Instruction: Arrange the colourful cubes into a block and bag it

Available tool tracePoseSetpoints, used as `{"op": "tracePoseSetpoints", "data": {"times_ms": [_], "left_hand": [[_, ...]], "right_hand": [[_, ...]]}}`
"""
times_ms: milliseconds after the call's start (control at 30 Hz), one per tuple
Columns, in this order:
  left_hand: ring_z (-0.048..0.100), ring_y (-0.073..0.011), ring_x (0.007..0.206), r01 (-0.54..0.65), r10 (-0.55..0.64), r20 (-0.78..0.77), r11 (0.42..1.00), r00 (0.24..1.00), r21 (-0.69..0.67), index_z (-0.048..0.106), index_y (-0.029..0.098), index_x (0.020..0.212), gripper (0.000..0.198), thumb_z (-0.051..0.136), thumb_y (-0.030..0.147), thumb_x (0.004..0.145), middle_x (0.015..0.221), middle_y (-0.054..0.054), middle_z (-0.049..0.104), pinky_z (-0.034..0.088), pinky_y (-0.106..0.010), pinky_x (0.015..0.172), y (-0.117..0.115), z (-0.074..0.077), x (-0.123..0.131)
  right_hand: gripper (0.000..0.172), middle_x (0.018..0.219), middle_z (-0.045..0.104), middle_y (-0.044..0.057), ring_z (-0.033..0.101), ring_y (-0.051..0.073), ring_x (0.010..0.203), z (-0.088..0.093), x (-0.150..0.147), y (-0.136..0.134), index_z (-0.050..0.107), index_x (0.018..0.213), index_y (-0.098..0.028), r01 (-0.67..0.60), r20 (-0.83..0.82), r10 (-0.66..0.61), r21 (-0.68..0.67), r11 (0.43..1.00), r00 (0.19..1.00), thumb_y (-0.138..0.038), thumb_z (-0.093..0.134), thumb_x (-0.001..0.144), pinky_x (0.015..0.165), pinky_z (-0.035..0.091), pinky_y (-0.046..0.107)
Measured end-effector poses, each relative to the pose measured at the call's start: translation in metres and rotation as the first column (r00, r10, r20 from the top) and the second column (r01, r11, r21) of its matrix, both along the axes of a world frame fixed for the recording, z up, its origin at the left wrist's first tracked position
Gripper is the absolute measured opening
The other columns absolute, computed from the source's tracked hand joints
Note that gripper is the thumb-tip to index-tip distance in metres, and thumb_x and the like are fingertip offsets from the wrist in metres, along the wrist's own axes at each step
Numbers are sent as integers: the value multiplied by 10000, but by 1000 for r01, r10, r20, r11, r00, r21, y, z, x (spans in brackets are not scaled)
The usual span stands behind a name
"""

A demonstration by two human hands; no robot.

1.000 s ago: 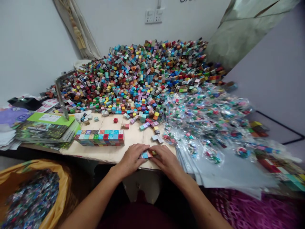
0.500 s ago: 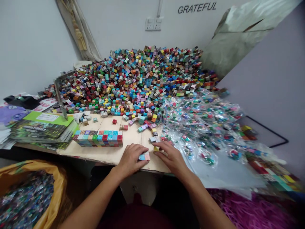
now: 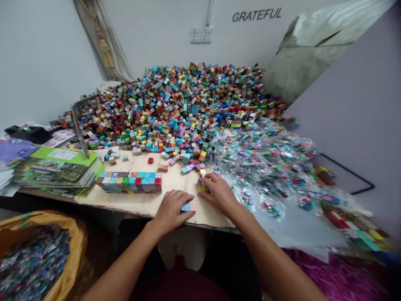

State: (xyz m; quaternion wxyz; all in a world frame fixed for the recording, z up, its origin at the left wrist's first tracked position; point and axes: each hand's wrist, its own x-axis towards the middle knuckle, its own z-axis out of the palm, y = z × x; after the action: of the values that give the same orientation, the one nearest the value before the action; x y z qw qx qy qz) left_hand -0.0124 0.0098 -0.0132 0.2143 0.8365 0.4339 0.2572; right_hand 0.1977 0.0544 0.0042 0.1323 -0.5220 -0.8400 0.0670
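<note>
My left hand (image 3: 174, 207) is closed around a short row of small printed cubes (image 3: 189, 207), blue and pink on the side that shows, near the table's front edge. To its right, my right hand (image 3: 217, 191) grips small cubes, one of them a yellow cube (image 3: 202, 187); the fingers partly hide them. Just beyond those fingers lies a pale cube (image 3: 202, 172). A long block of stacked cubes (image 3: 130, 182), many-coloured and neatly aligned, sits on the board left of my left hand.
A great heap of loose cubes (image 3: 175, 100) fills the back. Clear plastic packets (image 3: 263, 154) spread at the right. Green booklets (image 3: 56, 167) are stacked at left beside a tape dispenser (image 3: 29, 133). An orange bag (image 3: 78, 238) of packets stands below left.
My right hand has moved slightly away from me and has closed on cubes beyond the yellow one. My left hand stays almost still with its row.
</note>
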Motion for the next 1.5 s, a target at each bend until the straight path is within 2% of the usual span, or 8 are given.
{"op": "tracePoseSetpoints", "data": {"times_ms": [133,333,567,667,800,933,1200,1500], "left_hand": [[537,-220,1004,-4,5,22,1000,1000,-9,570,210,1138,387,662,325,780,1090,-51,627,396,-350,842,0,0,-1],[539,-228,1020,28,-27,30,999,999,-23,563,221,1152,377,636,334,801,1097,-60,631,391,-359,839,1,0,-3],[531,-242,1058,43,-43,21,999,999,-31,496,220,1249,501,645,340,786,1153,-75,609,421,-393,883,5,-2,-4],[467,-265,1195,57,-58,35,998,998,34,416,227,1338,600,641,361,798,1272,-101,547,386,-443,992,-1,3,-11],[410,-269,1275,-65,60,55,994,997,91,373,250,1378,562,572,339,860,1358,-109,480,365,-469,1043,-24,6,-33],[495,-243,1196,-193,187,82,979,979,71,421,255,1343,462,523,292,894,1302,-106,527,425,-448,994,-38,-1,-53],[535,-262,1110,-46,44,-79,999,996,-18,472,236,1312,490,593,324,845,1251,-90,580,449,-433,933,-13,1,-48],[567,-215,1016,-16,8,-52,988,999,-156,551,205,1145,344,616,288,817,1110,-59,611,454,-344,867,-3,16,-43]], "right_hand": [[380,1076,539,86,534,225,966,6,-6,-16,596,1093,-170,-51,-65,42,-139,989,997,-176,715,732,827,435,323],[319,1028,554,80,541,208,942,3,-11,-43,563,1074,-160,-117,-234,69,-198,973,970,-187,696,784,802,441,307],[321,1031,588,88,553,221,954,-5,-11,-37,585,1079,-155,-178,-330,101,-213,961,939,-216,705,787,825,447,325],[415,1068,575,101,543,235,985,-7,-4,-36,568,1146,-147,-200,-351,115,-216,956,929,-250,720,773,848,443,343],[648,1166,509,104,514,241,1034,-7,7,-41,451,1323,-195,-183,-367,78,-261,948,927,-234,735,743,874,439,348],[579,1137,493,91,527,215,962,-5,9,-40,497,1295,-215,-180,-334,72,-305,935,940,-204,709,756,835,448,322],[465,1057,510,64,545,181,867,-7,1,-33,572,1199,-215,-192,-259,117,-286,939,959,-232,722,760,807,446,297],[424,1101,532,76,541,215,971,-9,-1,-34,579,1179,-212,-249,-361,129,-307,919,923,-231,686,769,835,445,307]]}}
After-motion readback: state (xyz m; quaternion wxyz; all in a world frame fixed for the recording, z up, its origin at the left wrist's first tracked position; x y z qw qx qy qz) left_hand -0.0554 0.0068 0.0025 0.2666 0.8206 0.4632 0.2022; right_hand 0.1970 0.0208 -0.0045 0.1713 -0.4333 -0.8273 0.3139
